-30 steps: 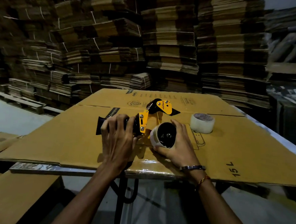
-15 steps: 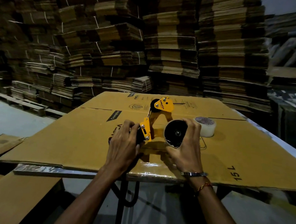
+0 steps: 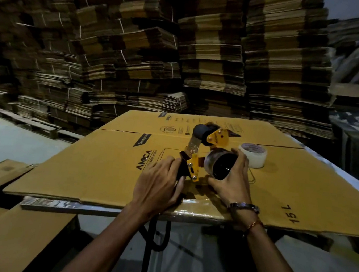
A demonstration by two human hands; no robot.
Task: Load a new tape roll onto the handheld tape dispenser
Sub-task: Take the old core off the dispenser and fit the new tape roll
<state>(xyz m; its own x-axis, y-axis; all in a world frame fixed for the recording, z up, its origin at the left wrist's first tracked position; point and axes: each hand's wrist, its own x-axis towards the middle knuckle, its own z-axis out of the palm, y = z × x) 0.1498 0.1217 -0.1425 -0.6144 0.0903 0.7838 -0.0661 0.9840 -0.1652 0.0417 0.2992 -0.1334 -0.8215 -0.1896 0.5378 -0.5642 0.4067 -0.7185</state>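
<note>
— So, where is the tape dispenser (image 3: 203, 151) sitting?

— Just right of the frame's centre, over the flattened cardboard box (image 3: 109, 173) that covers the table (image 3: 62, 204). Its yellow frame runs from the lower middle up toward the upper right, where the black roller (image 3: 201, 131) shows at the far end.

— Who has hold of it?

— The left hand (image 3: 158, 184), in the middle of the frame, has its fingers curled round the black handle end; the handle itself is mostly hidden under that hand.

— And the tape roll?

— The tape roll (image 3: 220, 165) is at the right of the dispenser's frame, pressed close against it. The right hand (image 3: 233, 180) grasps it, fingers wrapped over its far edge and thumb below. The dark hollow of the core faces the camera. Whether it already sits on the hub I cannot tell; the hand and roll cover that part.

— Anything else on the box?

— A second tape roll (image 3: 254, 155), pale, lying flat just beyond the right hand's fingertips, toward the right of the frame. It is near the held roll but apart from it.

— The wrist?

— A bracelet (image 3: 244, 206) and a thin thread band (image 3: 254, 225) on the right wrist, lower right of centre.

— Behind?

— Stacks of flattened cartons (image 3: 181, 59) fill the upper half of the frame. More cardboard sheets (image 3: 10, 240) lie at the lower left.
</note>
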